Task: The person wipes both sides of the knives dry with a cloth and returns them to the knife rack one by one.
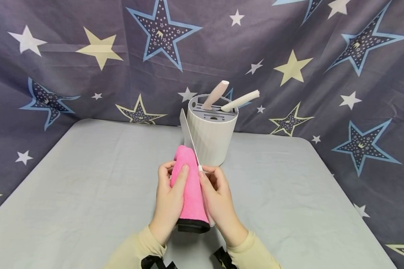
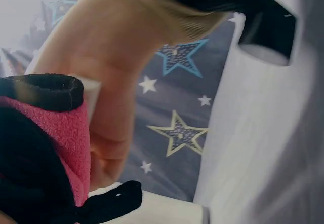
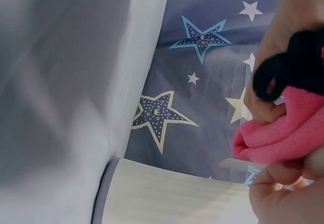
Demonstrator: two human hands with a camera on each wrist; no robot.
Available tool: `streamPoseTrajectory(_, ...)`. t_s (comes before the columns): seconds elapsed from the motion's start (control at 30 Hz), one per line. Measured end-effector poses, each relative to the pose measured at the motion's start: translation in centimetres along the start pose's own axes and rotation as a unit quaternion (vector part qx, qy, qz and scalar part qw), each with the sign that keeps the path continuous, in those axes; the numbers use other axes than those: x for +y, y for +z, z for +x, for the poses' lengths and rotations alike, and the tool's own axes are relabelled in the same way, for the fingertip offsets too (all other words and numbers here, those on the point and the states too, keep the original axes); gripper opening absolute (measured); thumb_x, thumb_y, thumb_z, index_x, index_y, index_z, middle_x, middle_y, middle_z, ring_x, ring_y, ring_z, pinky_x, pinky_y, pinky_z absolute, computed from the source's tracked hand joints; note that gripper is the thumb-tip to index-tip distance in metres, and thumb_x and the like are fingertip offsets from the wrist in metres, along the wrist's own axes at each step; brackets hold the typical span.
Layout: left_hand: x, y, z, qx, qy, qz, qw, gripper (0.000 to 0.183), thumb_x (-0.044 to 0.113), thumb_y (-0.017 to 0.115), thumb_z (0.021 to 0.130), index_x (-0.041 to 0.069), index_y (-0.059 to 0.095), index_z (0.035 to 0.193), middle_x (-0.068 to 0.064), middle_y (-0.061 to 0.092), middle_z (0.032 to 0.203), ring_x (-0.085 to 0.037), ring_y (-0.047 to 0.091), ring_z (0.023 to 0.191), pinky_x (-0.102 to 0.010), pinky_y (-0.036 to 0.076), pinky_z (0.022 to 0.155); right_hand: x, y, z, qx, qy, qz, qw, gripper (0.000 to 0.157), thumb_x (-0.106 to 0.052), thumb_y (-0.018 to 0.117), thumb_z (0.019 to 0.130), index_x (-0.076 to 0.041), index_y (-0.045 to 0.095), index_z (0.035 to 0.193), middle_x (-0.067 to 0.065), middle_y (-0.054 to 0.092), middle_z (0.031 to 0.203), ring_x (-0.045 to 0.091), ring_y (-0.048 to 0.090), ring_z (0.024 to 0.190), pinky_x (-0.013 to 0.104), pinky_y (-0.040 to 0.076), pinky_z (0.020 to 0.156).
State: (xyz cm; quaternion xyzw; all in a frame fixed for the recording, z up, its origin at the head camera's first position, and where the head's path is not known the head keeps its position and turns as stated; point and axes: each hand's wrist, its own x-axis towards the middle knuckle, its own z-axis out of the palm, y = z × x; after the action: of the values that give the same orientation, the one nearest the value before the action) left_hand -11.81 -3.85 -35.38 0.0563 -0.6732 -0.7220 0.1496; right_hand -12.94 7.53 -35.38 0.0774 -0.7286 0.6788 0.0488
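Note:
My left hand [image 1: 170,194] holds a folded pink cloth [image 1: 192,190] with black edging, its thumb lying along the cloth's upper face. Against the cloth's right side stands a knife, its wide thin blade [image 1: 188,134] pointing away and up. My right hand [image 1: 220,198] pinches the knife's pale handle [image 1: 200,169] near the blade, thumb on top. In the left wrist view, the handle's end [image 2: 91,95] shows behind the pink cloth [image 2: 71,138]. The cloth [image 3: 278,133] hides most of the blade in the right wrist view.
Just beyond the hands stands a ribbed cream knife block [image 1: 210,138] with a grey slotted top. A pink handle [image 1: 216,94] and a cream handle [image 1: 241,100] stick out of it. The grey-covered table [image 1: 87,186] meets a star-patterned curtain [image 1: 202,48] behind.

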Motion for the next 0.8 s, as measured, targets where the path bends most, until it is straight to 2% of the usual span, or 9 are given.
streamPoseTrajectory(0.17,0.5,-0.2,-0.4,-0.008,-0.015,-0.014,0.9998,0.032,0.026,0.055,0.102,0.007,0.044,0.125,-0.009,0.054,0.116,-0.014,0.056,0.098,-0.024,0.046,0.083,0.1,0.0,-0.2,0.004,0.001,-0.003,1.0,0.022,-0.017,0.057,0.1,-0.004,0.061,0.118,0.014,0.064,0.094,0.012,0.058,0.081,0.026,0.049,0.073)
streamPoseTrajectory(0.37,0.8,-0.2,-1.7,-0.036,-0.007,-0.013,0.9992,0.031,0.023,0.055,0.102,0.005,0.043,0.125,-0.012,0.056,0.114,-0.015,0.058,0.096,-0.025,0.049,0.082,0.0,-0.1,0.1,0.015,0.012,-0.006,1.0,0.023,-0.019,0.056,0.101,-0.005,0.061,0.119,0.01,0.062,0.09,0.013,0.056,0.079,0.027,0.048,0.071)
streamPoseTrajectory(0.63,0.6,0.1,-3.6,-0.066,-0.029,-0.025,0.9971,0.032,0.024,0.055,0.102,0.006,0.042,0.125,-0.011,0.055,0.111,-0.017,0.061,0.093,-0.027,0.052,0.079,-0.2,-0.4,0.8,0.028,0.02,0.004,0.999,0.025,-0.02,0.056,0.101,-0.004,0.061,0.12,0.012,0.065,0.096,0.013,0.058,0.083,0.026,0.049,0.074)
streamPoseTrajectory(0.8,0.4,0.2,-4.3,-0.078,-0.033,-0.023,0.9962,0.032,0.026,0.056,0.102,0.007,0.042,0.124,-0.011,0.053,0.112,-0.017,0.061,0.091,-0.028,0.053,0.077,-0.2,-0.5,1.1,0.032,0.032,0.011,0.999,0.026,-0.02,0.057,0.1,-0.004,0.062,0.12,0.007,0.064,0.091,0.012,0.058,0.081,0.025,0.049,0.074)
